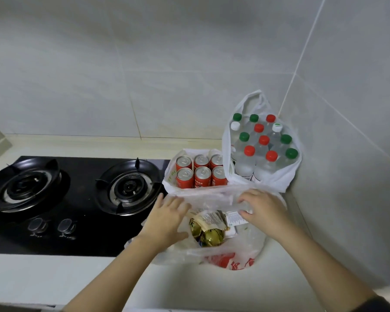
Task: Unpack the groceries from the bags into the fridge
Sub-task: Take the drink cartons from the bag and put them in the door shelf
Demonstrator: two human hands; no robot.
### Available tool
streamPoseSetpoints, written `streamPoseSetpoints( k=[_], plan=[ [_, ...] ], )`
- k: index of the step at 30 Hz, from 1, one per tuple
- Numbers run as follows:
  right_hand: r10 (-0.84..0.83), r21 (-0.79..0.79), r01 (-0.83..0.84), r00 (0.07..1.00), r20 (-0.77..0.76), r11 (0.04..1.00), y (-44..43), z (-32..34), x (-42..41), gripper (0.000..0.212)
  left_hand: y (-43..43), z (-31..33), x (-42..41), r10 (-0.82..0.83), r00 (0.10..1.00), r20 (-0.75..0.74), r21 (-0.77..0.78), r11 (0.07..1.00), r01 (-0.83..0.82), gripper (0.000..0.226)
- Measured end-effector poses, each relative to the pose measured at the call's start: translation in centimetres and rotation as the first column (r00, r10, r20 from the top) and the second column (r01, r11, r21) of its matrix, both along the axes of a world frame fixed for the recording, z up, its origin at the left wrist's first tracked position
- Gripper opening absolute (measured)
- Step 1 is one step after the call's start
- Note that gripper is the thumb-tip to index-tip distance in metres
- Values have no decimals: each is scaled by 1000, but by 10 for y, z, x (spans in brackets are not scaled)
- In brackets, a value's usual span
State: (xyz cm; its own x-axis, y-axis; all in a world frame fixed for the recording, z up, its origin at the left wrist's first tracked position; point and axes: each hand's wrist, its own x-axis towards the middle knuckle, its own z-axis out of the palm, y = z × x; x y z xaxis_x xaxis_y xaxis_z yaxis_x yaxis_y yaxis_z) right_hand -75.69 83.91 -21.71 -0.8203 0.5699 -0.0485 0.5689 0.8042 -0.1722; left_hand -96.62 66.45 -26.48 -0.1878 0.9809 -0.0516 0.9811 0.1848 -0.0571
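The translucent white plastic front bag (248, 251) stood on the pale smooth countertop (54, 278), in the corner of the tiled wall. It was nearest the person. Both hands worked at its mouth, probably to spread it for access.

The left hand (167, 218) lay flat against the bag's left side, fingers straight and spread, gripping nothing. The right hand (262, 210) had its fingers curled over the far right rim and pinched the film. Whether it also held the white printed carton (234, 218) beneath could not be told.

Inside lay gold foil packets (209, 236) and the carton, none yet lifted out.

Behind it, a second white plastic bag (170, 179) held six red cylindrical cans with silver tops (203, 174), upright in two rows. A third white plastic handled bag (277, 181) in the corner held clear plastic bottles with green, red and white caps (260, 152), upright and packed close, which likely kept them stable.

A black glass two-burner gas hob (81, 221) lay to the left. The fridge was not in view.

Writing:
- Front bag: large red characters, creased and only partly visible, not legible.
- Carton: fine print, too small to read.
- Cans: white lettering, unreadable.
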Motion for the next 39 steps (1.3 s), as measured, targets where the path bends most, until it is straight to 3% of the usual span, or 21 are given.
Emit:
streamPoseSetpoints(
  k=[2,6,9,16,19,23,26,30,33,36,39],
  plan=[
    [-76,-41,81,991,111,996,12,-17,9,57,0,-5,-9,135,987,-91,-211,966,-152,104],
    [-2,-244,92,939,343,965,31,-46,17,114,7,-34,-14,182,976,-123,-286,935,-210,128],
    [71,-343,75,916,394,936,43,-63,15,125,14,-57,-16,240,964,-114,-368,891,-266,137],
    [187,-380,-27,902,390,925,68,-82,8,122,15,-73,7,338,938,-82,-446,829,-337,130],
    [237,-389,-105,921,310,915,68,-79,8,108,0,-71,20,354,934,-42,-297,888,-350,109],
    [260,-430,-214,964,51,877,58,-75,5,61,-31,-72,34,248,969,22,54,967,-248,91],
    [264,-487,-204,963,56,849,48,-77,6,39,-44,-74,42,180,967,179,208,954,-216,61],
    [293,-595,-148,943,155,790,45,-76,22,27,-56,-77,41,194,947,256,195,949,-247,38],
    [268,-651,-177,963,41,738,43,-65,31,18,-60,-81,35,232,908,349,195,930,-312,24],
    [88,-713,-202,977,-193,671,41,-55,38,19,-55,-77,32,231,885,405,237,908,-346,27],
    [-116,-805,-70,979,-170,589,49,-67,38,47,-48,-86,26,259,922,289,226,917,-329,68]
  ],
)
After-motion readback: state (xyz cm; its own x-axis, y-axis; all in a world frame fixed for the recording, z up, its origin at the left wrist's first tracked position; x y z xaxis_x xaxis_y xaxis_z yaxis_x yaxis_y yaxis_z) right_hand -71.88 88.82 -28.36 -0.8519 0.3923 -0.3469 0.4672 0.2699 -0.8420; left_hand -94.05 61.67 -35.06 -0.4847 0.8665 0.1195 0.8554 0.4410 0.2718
